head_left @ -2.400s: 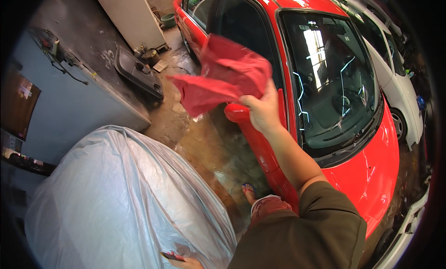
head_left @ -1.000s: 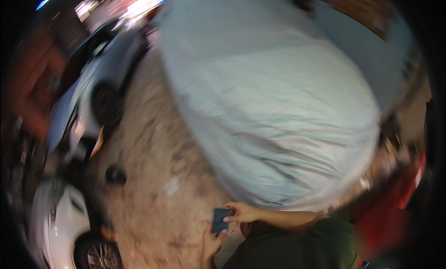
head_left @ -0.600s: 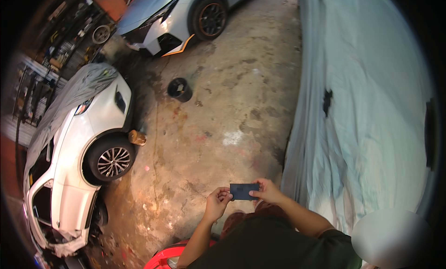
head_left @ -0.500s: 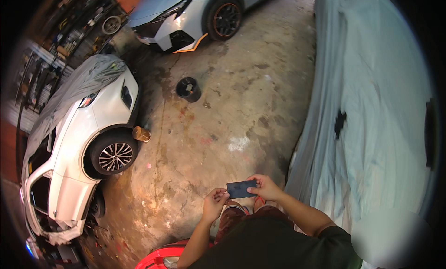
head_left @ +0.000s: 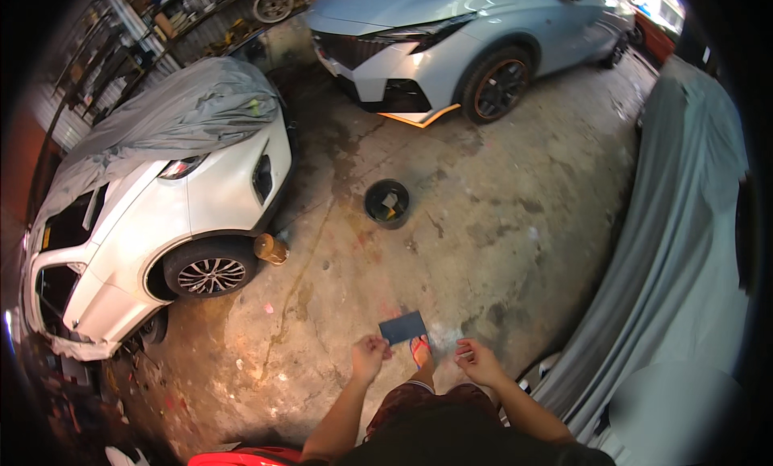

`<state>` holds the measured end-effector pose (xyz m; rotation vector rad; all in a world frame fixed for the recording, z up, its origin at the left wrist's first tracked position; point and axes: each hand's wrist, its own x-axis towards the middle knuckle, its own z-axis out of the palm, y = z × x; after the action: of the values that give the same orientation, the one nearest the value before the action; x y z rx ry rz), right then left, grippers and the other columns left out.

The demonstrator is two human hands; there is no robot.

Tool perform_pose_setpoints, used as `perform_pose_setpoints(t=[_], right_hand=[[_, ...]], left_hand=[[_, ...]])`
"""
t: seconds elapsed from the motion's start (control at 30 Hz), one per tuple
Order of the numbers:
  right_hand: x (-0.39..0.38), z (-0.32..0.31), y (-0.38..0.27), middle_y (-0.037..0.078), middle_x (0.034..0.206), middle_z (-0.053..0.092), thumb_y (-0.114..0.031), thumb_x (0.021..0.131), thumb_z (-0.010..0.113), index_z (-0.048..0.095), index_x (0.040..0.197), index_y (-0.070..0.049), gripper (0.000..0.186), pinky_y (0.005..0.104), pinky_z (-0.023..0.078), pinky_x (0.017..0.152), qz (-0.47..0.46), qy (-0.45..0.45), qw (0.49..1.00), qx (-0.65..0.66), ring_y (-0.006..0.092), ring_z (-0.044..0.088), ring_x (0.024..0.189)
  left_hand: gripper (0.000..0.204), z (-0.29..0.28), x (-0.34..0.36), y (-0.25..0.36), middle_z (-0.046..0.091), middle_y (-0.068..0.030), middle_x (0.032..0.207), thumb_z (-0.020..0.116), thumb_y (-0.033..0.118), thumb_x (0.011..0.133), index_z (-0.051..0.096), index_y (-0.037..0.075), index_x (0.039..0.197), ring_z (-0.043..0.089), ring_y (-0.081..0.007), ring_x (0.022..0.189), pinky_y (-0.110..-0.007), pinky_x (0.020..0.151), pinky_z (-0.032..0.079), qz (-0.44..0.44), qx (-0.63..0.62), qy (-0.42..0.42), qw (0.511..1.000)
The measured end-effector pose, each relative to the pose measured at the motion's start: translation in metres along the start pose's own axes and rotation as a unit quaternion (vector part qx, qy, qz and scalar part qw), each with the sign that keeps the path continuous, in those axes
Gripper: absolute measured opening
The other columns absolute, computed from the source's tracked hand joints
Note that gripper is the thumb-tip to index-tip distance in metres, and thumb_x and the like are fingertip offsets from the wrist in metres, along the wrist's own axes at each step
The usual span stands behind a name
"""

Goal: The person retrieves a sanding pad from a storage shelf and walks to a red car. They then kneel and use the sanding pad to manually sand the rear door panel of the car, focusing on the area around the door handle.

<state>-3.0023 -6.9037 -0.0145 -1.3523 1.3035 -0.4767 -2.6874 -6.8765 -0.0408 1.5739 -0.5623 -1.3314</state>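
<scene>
My left hand [head_left: 370,358] pinches one corner of a thin, dark blue-grey rectangular sheet that looks like sandpaper [head_left: 404,328]. The sheet hangs out flat in front of me, above my foot in a red flip-flop [head_left: 419,350]. My right hand [head_left: 477,361] is apart from it, a short way to the right, its fingers loosely bent and separated with nothing seen between them.
Ahead on the stained concrete floor stands a black bucket [head_left: 386,202] with something inside. A brown can [head_left: 271,249] sits by the wheel of a partly covered white car [head_left: 229,180] at left. Beyond is a silver-blue car [head_left: 451,43]; a grey cover [head_left: 668,224] drapes at right.
My right hand has let go of the sheet and moved away to the right, while my left still grips it. The view has shifted as I have turned and stepped.
</scene>
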Motion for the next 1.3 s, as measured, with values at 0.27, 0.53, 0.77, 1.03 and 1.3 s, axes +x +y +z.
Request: perform_pose_setpoints(t=[0.27,0.53,0.77,1.03,1.3], right_hand=[[0.170,-0.112,-0.039,0.012,0.099,0.075,-0.014,0.093,0.073,0.066,0.121,0.000,0.033,0.0349,0.058,0.074,0.032,0.114,0.991,-0.064,0.0208,0.072,0.084],[0.343,-0.154,-0.093,0.017,0.104,0.076,-0.021,0.092,0.073,0.068,0.121,-0.002,0.035,0.0382,0.059,0.076,0.095,0.017,0.983,-0.156,0.0271,0.075,0.086],[0.521,-0.158,-0.122,0.015,0.100,0.076,-0.022,0.093,0.073,0.068,0.118,-0.003,0.033,0.0377,0.059,0.075,0.126,-0.053,0.977,-0.163,0.0279,0.075,0.082],[0.748,-0.069,0.038,0.015,0.098,0.075,-0.026,0.091,0.075,0.068,0.110,-0.003,0.031,0.0396,0.057,0.079,0.176,-0.092,0.961,-0.192,0.0314,0.073,0.088],[0.969,0.030,0.100,0.023,0.144,0.058,-0.027,0.091,0.076,0.051,0.141,-0.001,0.061,0.0438,0.046,0.108,0.228,-0.117,0.946,-0.199,0.0367,0.056,0.133]], left_hand=[[0.015,0.025,0.273,0.119,0.072,-0.0141,0.086,0.066,0.006,0.097,0.064,-0.006,0.106,0.074,-0.0223,0.071,-0.033,0.058,0.061,0.014,0.009,0.105,0.994],[0.018,0.057,0.482,0.111,0.072,-0.0148,0.088,0.066,0.006,0.098,0.062,-0.007,0.110,0.075,-0.0253,0.074,-0.036,0.061,0.062,-0.106,-0.070,0.195,0.973],[0.028,0.072,0.641,0.039,0.071,-0.0158,0.098,0.068,0.012,0.099,0.060,-0.002,0.121,0.074,-0.0257,0.079,-0.038,0.065,0.062,-0.208,-0.038,0.211,0.954],[0.065,-0.001,0.779,-0.101,0.066,-0.0202,0.130,0.079,0.036,0.092,0.053,0.005,0.143,0.069,-0.0330,0.110,-0.042,0.079,0.059,-0.287,0.304,0.199,0.886],[0.043,-0.037,0.869,-0.096,0.074,-0.0129,0.109,0.074,0.023,0.095,0.060,0.008,0.133,0.073,-0.0297,0.093,-0.042,0.082,0.059,-0.264,0.215,0.093,0.936]])
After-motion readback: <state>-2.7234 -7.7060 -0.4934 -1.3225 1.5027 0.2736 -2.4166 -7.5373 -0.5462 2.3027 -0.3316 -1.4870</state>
